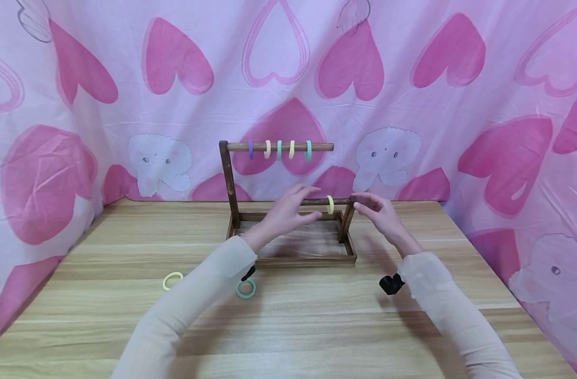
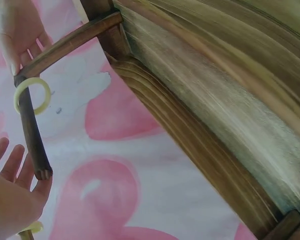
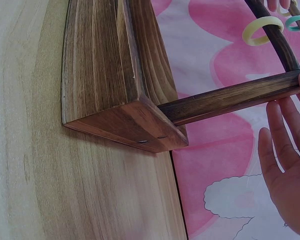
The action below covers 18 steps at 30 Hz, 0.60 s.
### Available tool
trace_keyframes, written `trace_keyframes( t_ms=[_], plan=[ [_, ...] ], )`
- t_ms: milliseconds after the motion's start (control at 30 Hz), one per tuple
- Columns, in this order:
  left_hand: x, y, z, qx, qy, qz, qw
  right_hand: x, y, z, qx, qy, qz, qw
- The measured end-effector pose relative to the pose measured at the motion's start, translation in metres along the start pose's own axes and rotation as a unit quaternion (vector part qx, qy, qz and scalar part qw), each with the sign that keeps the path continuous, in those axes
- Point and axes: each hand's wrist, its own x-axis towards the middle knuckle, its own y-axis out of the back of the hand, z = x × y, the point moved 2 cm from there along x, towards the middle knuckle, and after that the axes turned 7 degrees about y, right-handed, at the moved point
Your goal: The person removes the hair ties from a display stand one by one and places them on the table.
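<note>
A dark wooden rack (image 1: 231,184) carries a long upper bar and a lower bar on a short post (image 1: 346,223). A pale yellow ring (image 1: 330,204) hangs on the lower bar, close to the post. My right hand (image 1: 380,210) holds the top of that post between thumb and fingers, as the right wrist view (image 3: 290,145) also shows. At the lower bar's free end, my left hand (image 1: 288,213) has its fingers extended and thumb apart, with no ring between them. In the left wrist view, that hand's fingers (image 2: 15,167) lie beside the bar's end.
Several purple, pink, teal and yellow rings hang on the upper bar (image 1: 326,147). On the wooden table (image 1: 316,326) lie a yellow ring (image 1: 166,281) and a green ring (image 1: 246,296), both near the left forearm. A pink heart-patterned cloth (image 1: 222,116) surrounds the table.
</note>
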Motion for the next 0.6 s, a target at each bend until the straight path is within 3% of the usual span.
trace_keyframes(
  t_ms=[267,600],
  plan=[
    [0.01,-0.002,0.012,0.027,0.004,-0.006,0.9996,0.0,0.0,0.001,0.001,0.002,0.002,1.0],
    [0.019,-0.01,0.017,0.084,0.033,-0.042,0.9951,0.004,0.006,0.026,0.012,-0.002,-0.002,0.9999]
  ],
)
